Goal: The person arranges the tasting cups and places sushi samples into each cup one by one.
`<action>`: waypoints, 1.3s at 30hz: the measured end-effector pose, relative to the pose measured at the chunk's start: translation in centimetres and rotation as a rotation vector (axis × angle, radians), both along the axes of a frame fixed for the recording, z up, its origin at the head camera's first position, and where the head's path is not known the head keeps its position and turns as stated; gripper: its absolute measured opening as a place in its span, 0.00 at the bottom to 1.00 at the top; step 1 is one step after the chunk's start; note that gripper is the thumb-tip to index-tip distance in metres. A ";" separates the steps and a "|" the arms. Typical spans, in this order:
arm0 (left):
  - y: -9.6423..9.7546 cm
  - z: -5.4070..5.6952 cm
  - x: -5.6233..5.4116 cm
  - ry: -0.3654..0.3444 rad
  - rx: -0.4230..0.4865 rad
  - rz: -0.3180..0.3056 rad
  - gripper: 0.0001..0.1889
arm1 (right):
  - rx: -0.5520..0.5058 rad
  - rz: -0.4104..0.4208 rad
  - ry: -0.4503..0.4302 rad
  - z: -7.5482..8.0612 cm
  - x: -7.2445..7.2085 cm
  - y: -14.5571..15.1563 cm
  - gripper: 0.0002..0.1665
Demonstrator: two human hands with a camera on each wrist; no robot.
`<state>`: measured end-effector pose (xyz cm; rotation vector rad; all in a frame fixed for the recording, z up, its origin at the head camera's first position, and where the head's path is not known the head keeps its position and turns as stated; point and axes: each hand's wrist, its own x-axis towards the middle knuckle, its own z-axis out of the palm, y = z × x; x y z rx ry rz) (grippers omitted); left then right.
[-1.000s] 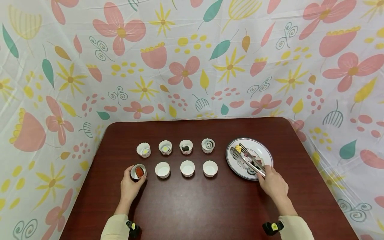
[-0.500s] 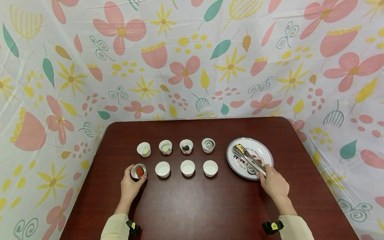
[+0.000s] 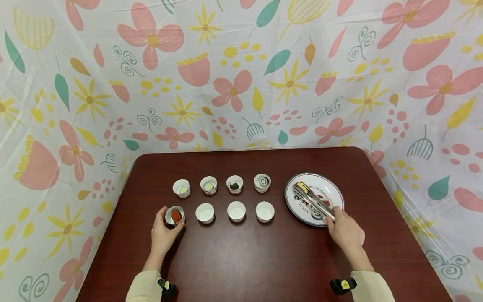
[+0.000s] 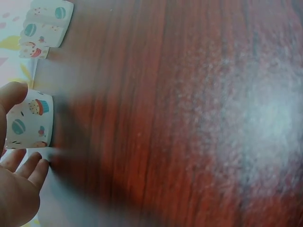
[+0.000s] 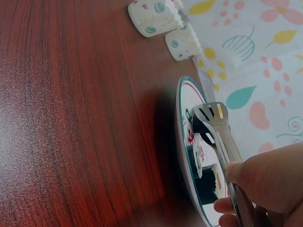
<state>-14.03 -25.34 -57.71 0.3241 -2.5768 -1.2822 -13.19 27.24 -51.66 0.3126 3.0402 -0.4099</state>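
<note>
At the left, my left hand (image 3: 164, 235) grips a white paper baking cup (image 4: 31, 120) between thumb and fingers. An orange-red sushi piece (image 3: 175, 216) lies inside it. Over at the right, my right hand (image 3: 346, 230) holds metal tongs (image 3: 315, 202) above a round plate (image 3: 289, 206). The slotted tips are closed around a yellow-topped sushi piece (image 3: 301, 184), mostly covered by the metal in the head view. Other sushi pieces wrapped in dark seaweed (image 5: 206, 187) sit on the plate beneath the tongs, partly hidden by them.
Behind, a row of paper cups (image 3: 182, 188) holds small sushi pieces, among them a dark one (image 3: 234, 186). Three cups with nothing in them, one at the right end (image 3: 265, 212), line up beside the left hand. A floral cloth (image 3: 234, 84) hangs along the table's back edge.
The tongs' tips have come together over the yellow-topped sushi piece after standing apart a second ago. My left hand stays on its cup.
</note>
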 end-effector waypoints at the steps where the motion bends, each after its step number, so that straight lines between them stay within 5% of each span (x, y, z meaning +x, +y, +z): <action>1: 0.0 0.1 0.1 0.004 0.002 -0.004 0.43 | -0.001 0.000 -0.003 0.0 0.0 0.0 0.20; 14: 0.4 2.6 0.1 0.053 -0.072 -0.054 0.45 | 0.010 0.017 0.063 -0.2 0.1 0.2 0.17; 25: 3.0 5.4 -0.3 0.105 -0.058 -0.152 0.46 | 0.010 0.006 0.088 0.4 0.3 0.1 0.14; 32: 4.7 4.8 -0.7 0.165 -0.091 -0.251 0.47 | 0.016 0.010 0.129 1.0 0.4 0.2 0.15; 39: 6.2 3.7 -0.9 0.113 -0.058 -0.300 0.50 | 0.022 0.016 0.159 1.4 0.7 0.3 0.15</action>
